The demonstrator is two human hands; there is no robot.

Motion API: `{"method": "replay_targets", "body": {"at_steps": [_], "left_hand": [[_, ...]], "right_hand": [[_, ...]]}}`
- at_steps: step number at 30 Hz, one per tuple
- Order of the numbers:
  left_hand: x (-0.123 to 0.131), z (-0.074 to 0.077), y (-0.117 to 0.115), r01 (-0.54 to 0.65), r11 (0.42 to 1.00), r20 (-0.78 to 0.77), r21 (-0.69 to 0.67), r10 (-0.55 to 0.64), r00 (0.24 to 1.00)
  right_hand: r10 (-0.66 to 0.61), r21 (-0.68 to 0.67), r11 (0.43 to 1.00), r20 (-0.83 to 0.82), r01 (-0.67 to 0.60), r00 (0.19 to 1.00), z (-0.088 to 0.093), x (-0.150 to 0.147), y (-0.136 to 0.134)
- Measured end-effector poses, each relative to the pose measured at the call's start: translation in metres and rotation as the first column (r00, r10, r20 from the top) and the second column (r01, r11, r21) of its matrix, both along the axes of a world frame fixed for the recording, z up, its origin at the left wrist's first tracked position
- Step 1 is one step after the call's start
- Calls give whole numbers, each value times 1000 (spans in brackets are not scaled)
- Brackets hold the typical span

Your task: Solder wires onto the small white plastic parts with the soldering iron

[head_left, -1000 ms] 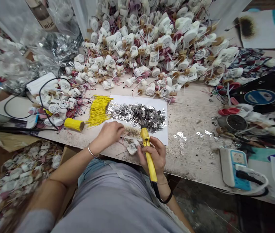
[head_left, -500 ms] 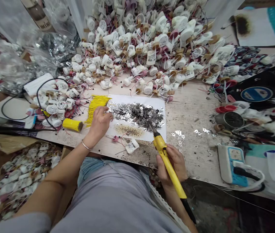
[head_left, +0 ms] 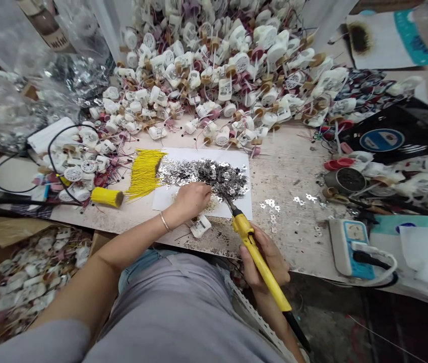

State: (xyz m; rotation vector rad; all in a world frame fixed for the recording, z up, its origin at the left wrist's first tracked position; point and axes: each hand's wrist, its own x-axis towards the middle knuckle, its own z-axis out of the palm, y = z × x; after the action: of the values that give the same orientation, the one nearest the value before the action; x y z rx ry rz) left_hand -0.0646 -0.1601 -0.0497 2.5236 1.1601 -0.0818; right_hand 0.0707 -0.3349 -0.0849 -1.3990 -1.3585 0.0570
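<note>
Soldering iron in the right hand, grip closed round its yellow handle, tip above the paper sheet. Left hand lies among metal terminals, its grip unreadable. Done, seemingly: heaped white wired fittings beyond. Left, seemingly: bundled yellow wires, terminals, and a lone fitting on the worktop.

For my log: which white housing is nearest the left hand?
The lone housing right by the left hand, below the paper; the rest lie heaped farther off.
</note>
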Motion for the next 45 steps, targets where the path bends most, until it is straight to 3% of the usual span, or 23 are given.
{"method": "replay_targets", "body": {"at_steps": [5,8,13,20,29,38,45], "left_hand": [[-28,10,-1,150,988,-60,47,-147,987],[-36,11,-7,81,996,4,49,-81,997],[-29,5,-14,-105,981,85,-164,120,989],[-16,0,-16,-201,977,-49,-72,198,979],[-16,5,-22,-236,972,-55,-20,235,971],[-28,11,-13,-73,997,-69,34,75,995],[-26,11,-14,-228,973,-12,-42,227,974]], "right_hand": [[92,-58,994,41,-90,995,1,1,-2],[169,-98,982,69,-161,983,1,3,-3],[160,-66,986,64,-156,985,1,4,-3],[111,-85,990,8,-110,994,1,0,-2],[107,-104,990,67,-99,992,-1,-2,5],[84,-53,995,48,-82,995,0,0,1],[116,-85,990,71,-110,991,3,1,1]]}}
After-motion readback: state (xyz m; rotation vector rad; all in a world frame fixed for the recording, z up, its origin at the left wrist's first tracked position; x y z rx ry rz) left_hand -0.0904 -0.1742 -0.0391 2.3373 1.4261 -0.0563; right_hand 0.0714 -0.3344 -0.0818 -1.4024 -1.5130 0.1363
